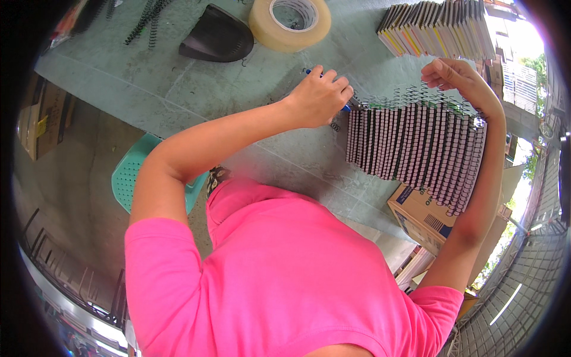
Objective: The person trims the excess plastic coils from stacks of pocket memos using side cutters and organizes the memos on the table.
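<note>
My left hand point(320, 100) is closed around blue-handled pliers point(346, 108). Their metal jaws are at the left end of a row of spiral-bound notebooks point(410, 143), by the coil ends. The notebooks stand packed together with their black coils facing me. Loose coil ends point(410, 95) stick up along the far side of the row. Above its far right part, my right hand point(455, 77) is curled, thumb against fingers; anything between them is hidden. My right forearm runs along the row's right side.
Farther back stands another stack of spiral notebooks point(437, 30). A large tape roll point(289, 22), a black scoop-like piece point(217, 34) and loose black coils point(148, 21) lie on the green-grey table point(208, 89). A cardboard box point(422, 214) is below its right edge, a green plastic stool point(128, 172) at left.
</note>
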`<action>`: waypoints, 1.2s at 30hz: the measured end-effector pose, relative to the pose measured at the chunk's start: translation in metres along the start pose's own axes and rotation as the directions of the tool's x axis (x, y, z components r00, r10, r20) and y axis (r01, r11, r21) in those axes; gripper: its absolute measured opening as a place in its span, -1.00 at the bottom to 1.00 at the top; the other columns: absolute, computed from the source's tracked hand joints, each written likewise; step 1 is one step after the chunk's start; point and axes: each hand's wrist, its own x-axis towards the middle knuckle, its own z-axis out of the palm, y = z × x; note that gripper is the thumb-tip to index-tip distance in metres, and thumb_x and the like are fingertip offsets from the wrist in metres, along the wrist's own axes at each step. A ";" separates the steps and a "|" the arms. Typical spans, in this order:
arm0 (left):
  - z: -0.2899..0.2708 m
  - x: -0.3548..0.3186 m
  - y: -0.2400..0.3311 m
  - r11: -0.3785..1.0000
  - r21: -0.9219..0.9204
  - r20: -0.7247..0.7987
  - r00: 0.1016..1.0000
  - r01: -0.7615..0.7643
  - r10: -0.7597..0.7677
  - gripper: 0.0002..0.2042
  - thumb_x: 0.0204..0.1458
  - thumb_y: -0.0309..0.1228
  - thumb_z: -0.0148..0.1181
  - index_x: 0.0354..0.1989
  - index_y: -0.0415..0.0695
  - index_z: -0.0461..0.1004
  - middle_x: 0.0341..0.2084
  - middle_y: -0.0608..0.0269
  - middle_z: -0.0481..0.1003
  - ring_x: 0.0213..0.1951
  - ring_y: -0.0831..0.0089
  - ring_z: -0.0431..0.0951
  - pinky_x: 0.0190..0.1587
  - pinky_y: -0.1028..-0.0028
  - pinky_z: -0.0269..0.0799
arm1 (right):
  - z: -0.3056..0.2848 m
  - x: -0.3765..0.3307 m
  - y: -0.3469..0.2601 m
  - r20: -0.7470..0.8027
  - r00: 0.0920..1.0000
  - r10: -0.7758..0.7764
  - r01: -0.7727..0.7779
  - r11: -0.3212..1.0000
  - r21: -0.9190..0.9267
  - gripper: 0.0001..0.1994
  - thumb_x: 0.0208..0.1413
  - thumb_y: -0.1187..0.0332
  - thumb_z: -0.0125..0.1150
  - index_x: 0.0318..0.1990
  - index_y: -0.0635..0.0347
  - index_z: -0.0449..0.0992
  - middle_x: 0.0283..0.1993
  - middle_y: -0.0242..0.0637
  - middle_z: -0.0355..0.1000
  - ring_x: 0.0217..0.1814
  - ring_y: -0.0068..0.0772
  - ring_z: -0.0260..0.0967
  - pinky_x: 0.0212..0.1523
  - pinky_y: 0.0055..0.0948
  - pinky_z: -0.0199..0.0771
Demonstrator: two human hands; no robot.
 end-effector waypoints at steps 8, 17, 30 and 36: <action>-0.004 0.001 0.002 1.000 0.017 0.013 1.000 0.021 -0.022 -0.57 -0.30 -0.37 0.26 -0.14 -0.13 0.43 -0.34 0.23 0.41 -0.25 0.30 0.43 -0.19 0.26 0.29 | -0.001 -0.001 0.000 0.007 1.000 -0.011 0.012 1.000 -0.023 -0.39 0.13 -0.19 -0.11 -0.19 0.27 0.50 -0.24 -0.25 0.48 -0.15 -0.45 0.41 -0.07 -0.48 0.34; -0.007 -0.002 0.003 1.000 -0.003 -0.043 0.999 0.015 -0.016 -0.60 -0.30 -0.38 0.25 -0.18 -0.13 0.43 -0.36 0.23 0.41 -0.26 0.29 0.43 -0.20 0.27 0.29 | -0.001 -0.005 0.003 -0.018 1.000 -0.011 0.010 1.000 -0.026 -0.35 0.08 -0.25 -0.08 -0.17 0.28 0.49 -0.27 -0.28 0.47 -0.18 -0.46 0.43 -0.11 -0.52 0.37; 0.005 -0.001 -0.001 0.978 -0.188 0.116 0.991 0.087 -0.065 -0.60 -0.33 -0.41 0.28 -0.20 -0.13 0.42 -0.35 0.22 0.41 -0.23 0.26 0.43 -0.20 0.31 0.31 | 0.003 -0.002 -0.003 -0.034 0.999 -0.009 0.009 1.000 -0.006 -0.38 0.10 -0.21 -0.06 -0.16 0.28 0.49 -0.24 -0.26 0.49 -0.17 -0.48 0.43 -0.09 -0.53 0.36; -0.016 0.008 -0.003 0.992 -0.122 0.060 0.998 0.037 -0.030 -0.58 -0.32 -0.38 0.29 -0.17 -0.12 0.41 -0.33 0.22 0.40 -0.21 0.27 0.42 -0.18 0.30 0.26 | 0.001 -0.004 -0.005 -0.023 1.000 -0.021 0.020 1.000 -0.011 -0.41 0.13 -0.17 -0.08 -0.17 0.28 0.50 -0.27 -0.25 0.49 -0.19 -0.47 0.43 -0.09 -0.53 0.38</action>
